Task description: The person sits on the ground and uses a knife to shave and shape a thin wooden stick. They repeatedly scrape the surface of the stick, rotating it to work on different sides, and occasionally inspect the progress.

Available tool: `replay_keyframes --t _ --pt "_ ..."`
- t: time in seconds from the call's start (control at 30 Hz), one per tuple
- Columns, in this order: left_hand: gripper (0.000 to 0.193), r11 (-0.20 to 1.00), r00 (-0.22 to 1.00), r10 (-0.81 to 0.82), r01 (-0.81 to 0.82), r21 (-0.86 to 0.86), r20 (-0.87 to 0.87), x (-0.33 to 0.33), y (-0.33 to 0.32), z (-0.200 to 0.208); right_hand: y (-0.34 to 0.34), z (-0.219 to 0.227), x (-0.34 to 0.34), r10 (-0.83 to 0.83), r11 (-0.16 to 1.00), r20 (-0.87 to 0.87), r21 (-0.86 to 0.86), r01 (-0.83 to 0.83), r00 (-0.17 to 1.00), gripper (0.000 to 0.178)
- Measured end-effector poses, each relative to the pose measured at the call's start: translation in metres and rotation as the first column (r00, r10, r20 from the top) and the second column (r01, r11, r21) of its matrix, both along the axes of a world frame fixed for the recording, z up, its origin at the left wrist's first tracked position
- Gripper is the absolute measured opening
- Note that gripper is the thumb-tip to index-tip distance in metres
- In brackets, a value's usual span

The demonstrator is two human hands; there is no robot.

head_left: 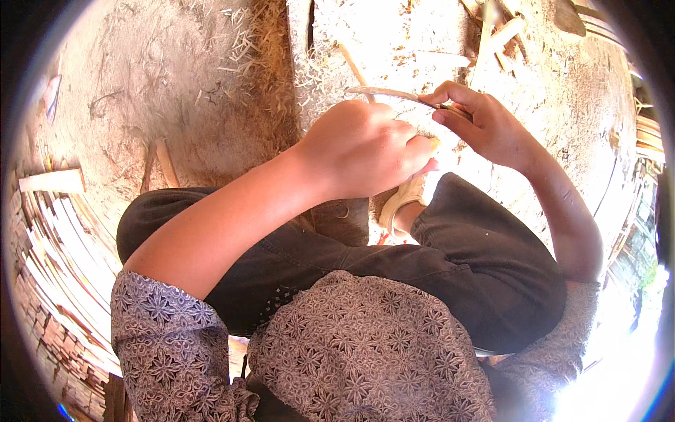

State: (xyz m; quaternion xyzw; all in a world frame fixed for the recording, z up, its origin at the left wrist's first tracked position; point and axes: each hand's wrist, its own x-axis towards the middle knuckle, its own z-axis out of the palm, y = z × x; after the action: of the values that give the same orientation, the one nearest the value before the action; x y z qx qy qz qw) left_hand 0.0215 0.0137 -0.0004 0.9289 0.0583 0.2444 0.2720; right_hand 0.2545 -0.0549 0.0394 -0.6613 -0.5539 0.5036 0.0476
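My left hand (365,148) is closed in a fist around a thin wooden stick (355,68). The stick's far part sticks out beyond the knuckles. My right hand (481,119) grips a knife (394,93) by its handle, with the thumb and forefinger pressed along it. The slim, slightly curved blade points left and lies across the stick just beyond my left fist. Glare and the fist hide whether the edge touches the wood.
Pale shavings (271,67) lie on the ground and on a broad board beyond my hands. Loose wood pieces (503,39) lie at the far right. Stacked wooden strips (67,232) stand at the left. My bent legs (478,246) are below my hands, with a sandalled foot (404,207) between them.
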Motion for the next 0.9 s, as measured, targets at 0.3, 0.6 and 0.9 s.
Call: replay_keyframes --t 0.3,0.6,0.9 --pt "0.034 0.998 0.998 -0.029 0.032 0.053 -0.059 0.003 -0.001 0.003 0.057 -0.058 -0.023 0.128 0.967 0.193 0.193 -0.166 0.973 0.027" --pt "0.032 0.998 0.996 0.060 -0.060 -0.006 0.058 0.006 0.001 -0.001 0.012 -0.011 0.002 0.028 0.999 0.116 0.025 -0.031 0.993 0.028" --pt "0.034 0.998 1.000 0.007 -0.006 0.065 -0.010 0.009 0.003 0.003 0.077 -0.098 -0.005 0.075 0.965 0.263 0.224 -0.137 0.962 0.028"
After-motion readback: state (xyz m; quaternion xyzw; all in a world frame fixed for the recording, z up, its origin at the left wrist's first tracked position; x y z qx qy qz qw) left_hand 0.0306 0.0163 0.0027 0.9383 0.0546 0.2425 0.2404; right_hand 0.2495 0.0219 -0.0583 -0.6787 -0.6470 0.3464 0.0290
